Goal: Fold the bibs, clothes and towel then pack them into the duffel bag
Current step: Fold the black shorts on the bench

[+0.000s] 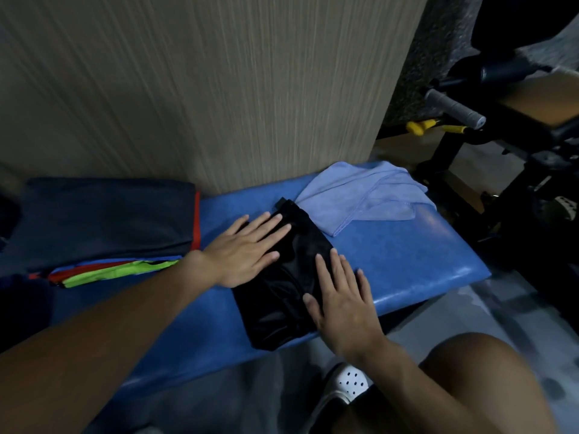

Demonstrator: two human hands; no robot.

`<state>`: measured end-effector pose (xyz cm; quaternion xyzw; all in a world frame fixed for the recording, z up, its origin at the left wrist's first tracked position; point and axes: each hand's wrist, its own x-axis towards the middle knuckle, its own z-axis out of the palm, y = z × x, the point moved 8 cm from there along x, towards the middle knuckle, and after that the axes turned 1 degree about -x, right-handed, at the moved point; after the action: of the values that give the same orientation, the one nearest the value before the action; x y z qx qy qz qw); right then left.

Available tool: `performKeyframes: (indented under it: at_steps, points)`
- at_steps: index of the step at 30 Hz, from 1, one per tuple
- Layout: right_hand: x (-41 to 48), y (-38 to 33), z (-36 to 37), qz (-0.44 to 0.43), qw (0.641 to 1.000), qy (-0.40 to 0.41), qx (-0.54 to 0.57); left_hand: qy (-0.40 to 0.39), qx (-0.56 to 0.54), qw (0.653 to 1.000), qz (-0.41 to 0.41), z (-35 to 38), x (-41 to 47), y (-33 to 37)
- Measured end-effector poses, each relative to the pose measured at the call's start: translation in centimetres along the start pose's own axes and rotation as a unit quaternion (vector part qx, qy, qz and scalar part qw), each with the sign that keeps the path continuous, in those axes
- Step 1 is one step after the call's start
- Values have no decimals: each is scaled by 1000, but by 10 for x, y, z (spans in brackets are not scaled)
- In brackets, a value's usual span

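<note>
We press the black garment [283, 277] flat on the bench [407, 245], left hand [247, 252] and right hand [341, 305] open-palmed on top; smoothing outward from both palms should set creases.

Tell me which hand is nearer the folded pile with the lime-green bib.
Left. The left hand lies flat on the black garment, just right of the folded pile; the right hand rests on the garment's other side, farther from the pile.
</note>
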<state>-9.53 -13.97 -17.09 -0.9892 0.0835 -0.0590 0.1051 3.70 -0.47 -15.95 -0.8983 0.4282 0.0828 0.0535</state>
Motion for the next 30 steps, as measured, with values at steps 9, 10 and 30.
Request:
performKeyframes:
  at_steps: [9, 10, 30]
  points:
    - [2, 0, -3, -29, 999, 12, -32, 83, 38, 996, 17, -18, -1, -4]
    - [3, -6, -11, -49, 998, 28, -19, 107, -5, 994, 23, -26, 1, 2]
    - [1, 7, -43, 12, 987, 100, 123, 63, -97, 992, -42, -14, -5, -17]
